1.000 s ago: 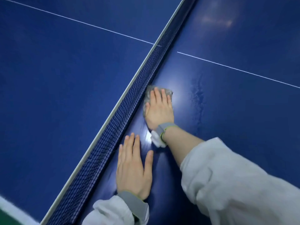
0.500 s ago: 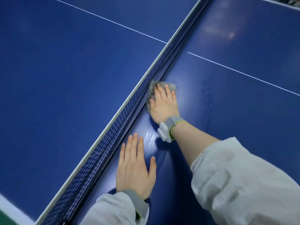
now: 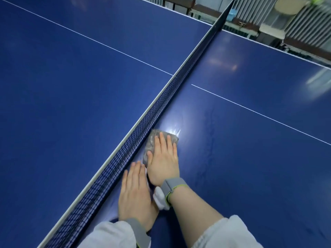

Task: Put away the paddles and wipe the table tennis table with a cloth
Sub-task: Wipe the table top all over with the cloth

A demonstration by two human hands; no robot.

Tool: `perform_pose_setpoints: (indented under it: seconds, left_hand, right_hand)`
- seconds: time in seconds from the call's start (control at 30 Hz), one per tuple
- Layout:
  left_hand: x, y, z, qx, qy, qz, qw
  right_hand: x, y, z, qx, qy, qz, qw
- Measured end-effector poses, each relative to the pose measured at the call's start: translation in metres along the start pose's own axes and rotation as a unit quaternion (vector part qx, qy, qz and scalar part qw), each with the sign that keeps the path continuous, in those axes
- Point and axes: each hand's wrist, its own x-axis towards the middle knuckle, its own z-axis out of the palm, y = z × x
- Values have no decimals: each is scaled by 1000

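Observation:
My right hand (image 3: 163, 158) lies flat with straight fingers on a grey cloth (image 3: 152, 140), pressing it onto the blue table tennis table (image 3: 250, 167) right beside the net (image 3: 146, 120). Most of the cloth is hidden under the hand. My left hand (image 3: 134, 194) rests flat on the table just behind the right hand, fingers straight, close to the net. Both wrists wear grey bands. No paddle is in view.
The net runs diagonally from the lower left to the upper right. White lines (image 3: 259, 111) cross both halves. Damp streaks (image 3: 211, 140) show to the right of the cloth. Benches and a radiator (image 3: 295, 24) stand beyond the table's far edge.
My right hand and the cloth have slid back along the net toward my left hand, which now lies almost against it. The view has tilted up, showing the table's far edge.

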Motion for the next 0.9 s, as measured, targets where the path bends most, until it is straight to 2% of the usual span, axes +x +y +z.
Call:
perform_pose_setpoints:
  seconds: [0.13, 0.23, 0.4, 0.53, 0.73, 0.9]
  left_hand:
    - [32, 21, -1, -76, 65, -14, 995]
    - [60, 41, 7, -90, 51, -31, 994]
    - [85, 78, 20, -65, 26, -9, 998]
    - [100, 85, 33, -24, 52, -8, 998]
    - [106, 84, 41, 2, 82, 0, 997]
    - [109, 84, 43, 2, 95, -3, 996]
  right_hand:
    - [57, 28, -12, -23, 5, 32, 999]
    - [111, 58, -23, -34, 12, 58, 998]
    - [186, 90, -41, -41, 19, 79, 996]
    - [245, 115, -51, -42, 15, 98, 994]
    - [314, 148, -85, -56, -69, 93, 992]
    - [301, 165, -70, -87, 17, 45, 995]
